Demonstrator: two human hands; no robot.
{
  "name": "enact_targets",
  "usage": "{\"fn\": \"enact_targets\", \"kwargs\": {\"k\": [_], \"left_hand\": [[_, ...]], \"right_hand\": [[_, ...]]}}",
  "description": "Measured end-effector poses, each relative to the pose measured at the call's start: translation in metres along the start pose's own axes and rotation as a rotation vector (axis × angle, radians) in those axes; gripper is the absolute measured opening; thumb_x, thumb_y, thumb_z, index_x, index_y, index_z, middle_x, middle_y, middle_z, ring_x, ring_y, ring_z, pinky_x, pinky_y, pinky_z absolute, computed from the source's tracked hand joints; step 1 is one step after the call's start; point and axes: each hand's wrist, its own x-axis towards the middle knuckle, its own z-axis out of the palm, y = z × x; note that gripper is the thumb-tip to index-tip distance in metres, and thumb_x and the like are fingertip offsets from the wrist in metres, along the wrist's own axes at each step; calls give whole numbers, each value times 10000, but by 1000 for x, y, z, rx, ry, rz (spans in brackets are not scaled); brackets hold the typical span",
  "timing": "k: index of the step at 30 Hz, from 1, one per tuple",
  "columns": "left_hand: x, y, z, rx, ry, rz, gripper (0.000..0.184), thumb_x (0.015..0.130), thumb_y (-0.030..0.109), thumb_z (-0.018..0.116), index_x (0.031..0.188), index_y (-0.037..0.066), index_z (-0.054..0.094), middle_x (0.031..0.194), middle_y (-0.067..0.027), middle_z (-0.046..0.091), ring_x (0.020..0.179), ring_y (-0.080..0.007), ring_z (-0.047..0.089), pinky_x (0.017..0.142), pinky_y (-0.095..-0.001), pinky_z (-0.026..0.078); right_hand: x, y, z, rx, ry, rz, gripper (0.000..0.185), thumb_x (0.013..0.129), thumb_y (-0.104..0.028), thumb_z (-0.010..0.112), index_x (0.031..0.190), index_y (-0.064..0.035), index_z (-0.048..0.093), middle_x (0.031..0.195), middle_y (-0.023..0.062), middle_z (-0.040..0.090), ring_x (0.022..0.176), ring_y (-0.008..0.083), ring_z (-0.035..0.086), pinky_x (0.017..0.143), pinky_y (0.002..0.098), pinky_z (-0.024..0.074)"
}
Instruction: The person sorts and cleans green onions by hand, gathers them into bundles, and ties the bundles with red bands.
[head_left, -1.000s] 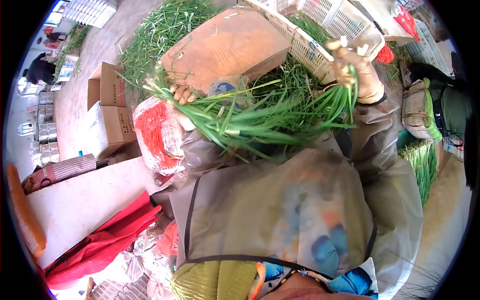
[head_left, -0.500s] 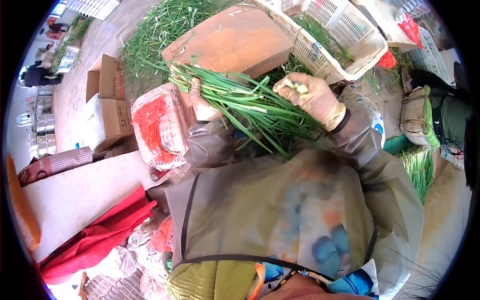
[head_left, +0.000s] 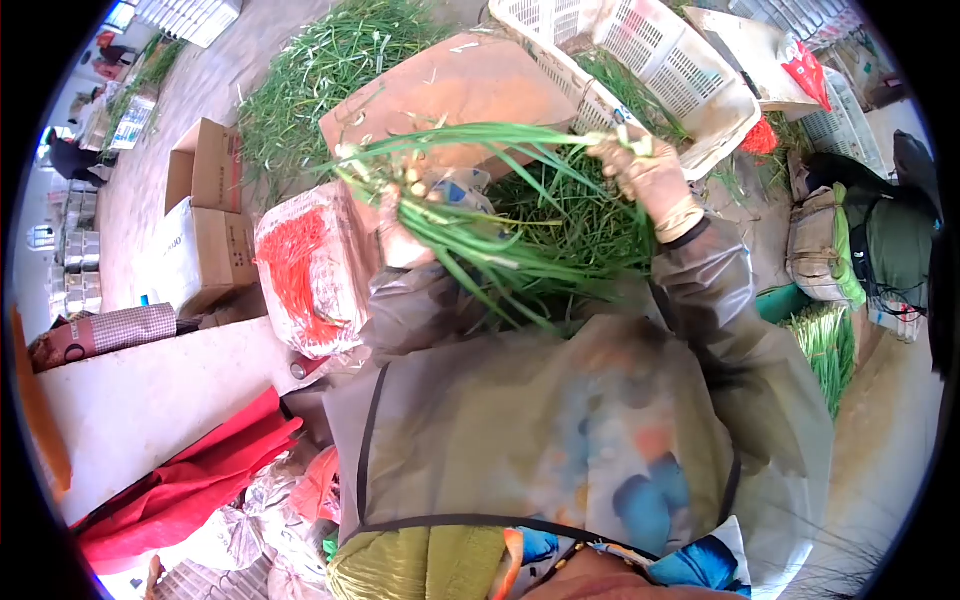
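My left hand (head_left: pixel 402 225) is closed around a loose bunch of long green stalks (head_left: pixel 470 235), whose pale ends stick out at the left. My right hand (head_left: pixel 648 180), up and to the right, grips a few green stalks by their whitish ends. Their leaves stretch across to the bunch and hang below the hand. Behind the hands lies a reddish-brown board (head_left: pixel 450 85), with a heap of loose green stalks (head_left: pixel 570 210) beside and below it.
Another green pile (head_left: pixel 320 85) lies at the upper left. A white crate (head_left: pixel 690 75) stands at the upper right. Red ties (head_left: pixel 300 270) rest on a wrapped bundle at the left, near cardboard boxes (head_left: pixel 215 165). A distant person (head_left: pixel 72 160) is at the far left.
My right hand has moved in over the bunch and then slightly outward and up, and now pulls stalks spanning the gap. My left hand keeps its hold, and the bunch looks thinner.
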Motion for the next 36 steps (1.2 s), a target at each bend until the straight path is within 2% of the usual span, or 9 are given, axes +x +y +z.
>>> {"fn": "enact_targets", "kwargs": {"k": [5,10,12,14,24,28,30,32,36], "left_hand": [[-20,28,0,16,-43,233,504,810,210,646,1242,75,425,873,34,491,747,-69,460,654,-247,427],[-20,21,25,191,-115,5,238,809,148,595,1000,25,526,793,-26,513,671,-139,492,667,-279,440],[-19,-7,85,403,276,-217,215,791,116,593,984,23,576,854,-78,600,777,-202,587,672,-322,491],[0,-47,86,605,68,69,341,707,-3,666,1032,49,578,951,-56,610,785,-176,596,696,-287,477],[0,-78,76,451,-15,-315,222,680,85,682,862,10,578,816,-117,619,718,-214,601,677,-321,504],[-7,-68,47,353,24,-310,245,702,98,678,915,36,573,859,-137,626,734,-212,601,664,-308,500],[-10,-65,43,363,46,-291,259,706,102,675,937,44,571,872,-135,624,749,-209,598,670,-307,496],[-10,-63,46,343,84,-281,267,709,106,675,946,44,568,887,-133,623,754,-204,595,674,-308,493],[-7,-66,56,428,140,-280,291,696,125,685,947,36,567,885,-129,632,723,-198,596,672,-311,494]], "right_hand": [[28,9,-76,-1007,451,-212,469,775,-377,666,1106,-59,571,764,134,620,638,255,578,650,305,483],[21,-24,-56,-415,-29,-36,390,786,-301,665,1034,-10,587,742,62,618,588,117,548,524,239,437],[18,-47,-33,-368,-317,113,390,790,-268,680,1049,-2,562,680,-5,572,515,25,477,431,164,348],[26,-42,-17,-283,-334,55,340,792,-257,675,1008,-16,572,664,-16,560,478,19,452,396,148,312],[29,-8,4,-292,-364,115,253,765,-245,709,920,-64,623,579,-36,504,418,49,367,376,195,293],[34,-32,-27,270,-171,51,188,806,-209,638,903,-50,614,555,-50,489,394,31,361,349,175,259],[42,-34,-50,88,-139,66,228,818,-200,617,981,-40,608,590,-10,515,440,74,412,402,200,347],[66,-2,-55,-1099,223,-237,240,835,-190,594,1033,-54,608,643,33,532,540,110,475,519,209,421],[49,9,-29,-309,69,-101,247,825,-248,629,1016,-93,611,658,15,524,542,89,465,491,216,395]]}}
